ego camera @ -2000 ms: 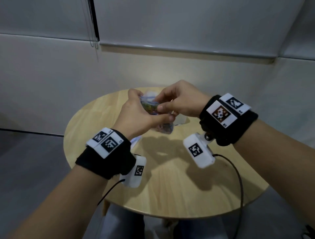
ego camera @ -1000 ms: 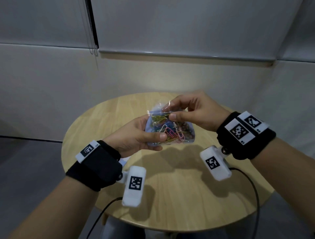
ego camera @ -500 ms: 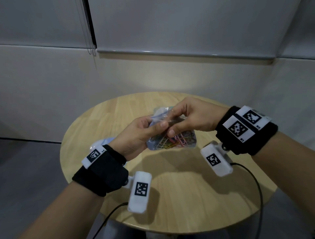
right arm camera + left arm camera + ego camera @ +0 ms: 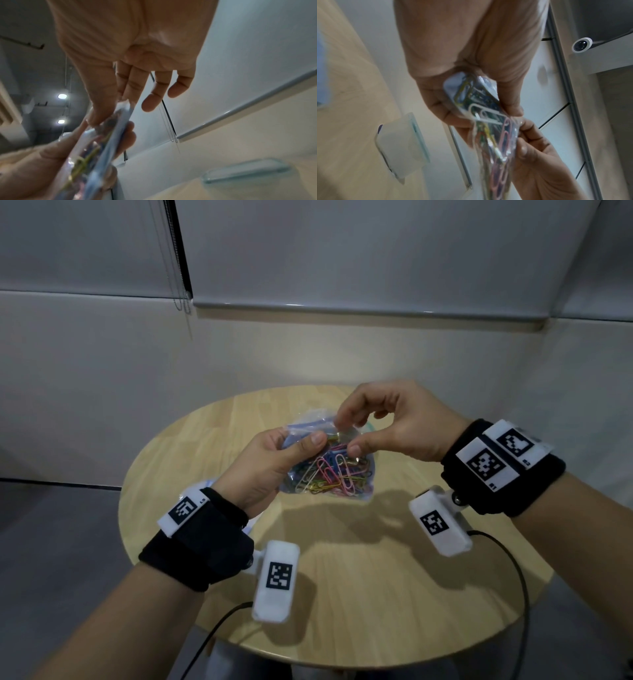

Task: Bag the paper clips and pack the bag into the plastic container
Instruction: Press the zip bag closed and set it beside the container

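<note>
Both hands hold a clear bag (image 4: pixel 329 470) of coloured paper clips (image 4: pixel 330 474) up over the middle of the round tabletop (image 4: pixel 376 577), at the centre of the head view. The left hand (image 4: pixel 263 470) grips the bag's left side, thumb pressed on its front near the top edge. The right hand (image 4: pixel 387 426) pinches the bag's top strip between thumb and forefinger, its other fingers (image 4: pixel 178 88) spread loose and apart.

The step in hand looks like sealing: the clips are already inside and the fingers sit on the blue closure strip (image 4: pixel 310 428). The next move probably calls for running the pinch along that strip from end to end, then checking that it is shut before carrying the bag to the container (image 4: pixel 400 146), which stands on the tabletop in the lower left of the left wrist view. A flat clear piece, possibly its lid (image 4: pixel 243 171), lies in the lower right of the right wrist view.

The bag faces the camera, mouth up, the strip running left to right and tilted slightly. The clips inside lie mostly slanted, heaped toward the bottom.
</note>
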Demonstrator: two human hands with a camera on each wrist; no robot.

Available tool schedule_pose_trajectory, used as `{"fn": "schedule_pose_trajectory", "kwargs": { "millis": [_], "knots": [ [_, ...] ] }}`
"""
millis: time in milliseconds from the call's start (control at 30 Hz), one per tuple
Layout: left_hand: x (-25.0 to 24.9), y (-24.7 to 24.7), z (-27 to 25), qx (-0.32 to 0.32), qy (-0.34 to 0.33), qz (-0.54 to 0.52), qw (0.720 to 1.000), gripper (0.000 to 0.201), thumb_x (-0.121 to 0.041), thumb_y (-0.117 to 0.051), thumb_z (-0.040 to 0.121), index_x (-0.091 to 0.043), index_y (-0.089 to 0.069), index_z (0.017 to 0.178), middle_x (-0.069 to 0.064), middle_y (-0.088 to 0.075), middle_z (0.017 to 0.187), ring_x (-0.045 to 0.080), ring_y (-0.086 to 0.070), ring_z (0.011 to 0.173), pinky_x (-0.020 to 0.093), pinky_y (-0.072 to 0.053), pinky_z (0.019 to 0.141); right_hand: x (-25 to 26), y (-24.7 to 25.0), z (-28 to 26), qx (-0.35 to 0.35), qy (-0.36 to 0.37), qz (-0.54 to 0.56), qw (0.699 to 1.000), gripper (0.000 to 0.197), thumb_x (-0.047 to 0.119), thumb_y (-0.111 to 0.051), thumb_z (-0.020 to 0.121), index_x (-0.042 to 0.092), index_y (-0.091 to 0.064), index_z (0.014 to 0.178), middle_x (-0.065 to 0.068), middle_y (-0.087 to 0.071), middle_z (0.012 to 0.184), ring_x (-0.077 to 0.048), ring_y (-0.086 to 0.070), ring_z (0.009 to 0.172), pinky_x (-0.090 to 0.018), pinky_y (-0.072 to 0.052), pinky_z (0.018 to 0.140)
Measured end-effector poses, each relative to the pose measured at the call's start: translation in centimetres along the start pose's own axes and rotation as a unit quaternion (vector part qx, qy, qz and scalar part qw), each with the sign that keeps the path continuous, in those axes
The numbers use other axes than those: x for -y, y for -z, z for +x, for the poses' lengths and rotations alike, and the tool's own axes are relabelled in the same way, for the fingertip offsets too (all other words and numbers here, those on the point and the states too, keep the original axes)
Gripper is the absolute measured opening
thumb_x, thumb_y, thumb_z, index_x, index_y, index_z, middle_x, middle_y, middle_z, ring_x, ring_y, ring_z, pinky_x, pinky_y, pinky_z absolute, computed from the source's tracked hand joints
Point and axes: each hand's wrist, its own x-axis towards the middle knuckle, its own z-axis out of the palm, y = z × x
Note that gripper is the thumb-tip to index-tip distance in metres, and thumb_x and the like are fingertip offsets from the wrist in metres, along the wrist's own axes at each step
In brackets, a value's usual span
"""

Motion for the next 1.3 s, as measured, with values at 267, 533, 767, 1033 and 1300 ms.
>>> {"fn": "schedule_pose_trajectory", "kwargs": {
  "millis": [267, 533, 767, 1033, 1300],
  "knots": [
    [0.1, -0.6, 0.1, -0.019, 0.001, 0.005, 1.000, 0.031, -0.021, -0.066, 0.080, -0.002, -0.070, 0.104, 0.019, -0.074, 0.094, 0.028, -0.071, 0.079, 0.042, -0.058, 0.077, -0.4, -0.3, 0.4, 0.092, -0.041, 0.031, 0.994, 0.024, -0.011, -0.068, 0.077, 0.012, -0.065, 0.083, 0.003, -0.068, 0.076, -0.003, -0.065, 0.074, -0.014, -0.050, 0.071],
    [-0.8, -1.1, 0.4, -0.044, -0.030, 0.025, 0.998, 0.026, -0.011, -0.062, 0.088, 0.003, -0.069, 0.108, 0.017, -0.075, 0.090, 0.025, -0.073, 0.075, 0.040, -0.060, 0.070, -0.6, -0.7, 0.1, -0.064, -0.002, 0.065, 0.996, 0.030, -0.011, -0.076, 0.067, 0.011, -0.071, 0.086, 0.008, -0.070, 0.072, 0.006, -0.062, 0.066, -0.003, -0.041, 0.065],
    [-0.8, -1.3, 0.2, -0.021, -0.044, 0.013, 0.999, 0.030, -0.015, -0.064, 0.079, 0.001, -0.070, 0.104, 0.015, -0.076, 0.088, 0.024, -0.072, 0.074, 0.037, -0.060, 0.068, -0.1, -0.9, -0.4, -0.091, 0.010, 0.087, 0.992, 0.037, -0.012, -0.077, 0.062, 0.019, -0.063, 0.075, 0.010, -0.066, 0.077, 0.005, -0.051, 0.065, -0.002, -0.036, 0.062],
    [-0.9, -1.3, 0.2, -0.026, -0.043, 0.009, 0.999, 0.040, -0.016, -0.062, 0.083, 0.010, -0.065, 0.114, 0.025, -0.072, 0.095, 0.030, -0.070, 0.078, 0.038, -0.058, 0.068, 0.1, -1.0, -0.2, -0.032, 0.035, 0.067, 0.997, 0.023, -0.004, -0.067, 0.074, 0.011, -0.053, 0.085, -0.003, -0.060, 0.085, -0.012, -0.060, 0.083, -0.017, -0.047, 0.075],
    [-0.7, -1.5, 0.5, -0.051, -0.036, 0.001, 0.998, 0.033, -0.014, -0.063, 0.082, 0.006, -0.068, 0.107, 0.027, -0.072, 0.098, 0.032, -0.069, 0.085, 0.046, -0.055, 0.082, 0.1, -0.4, -0.1, -0.051, 0.012, 0.062, 0.997, 0.018, -0.001, -0.072, 0.077, 0.013, -0.071, 0.089, 0.001, -0.071, 0.081, -0.003, -0.065, 0.076, -0.015, -0.051, 0.076]
  ]
}}
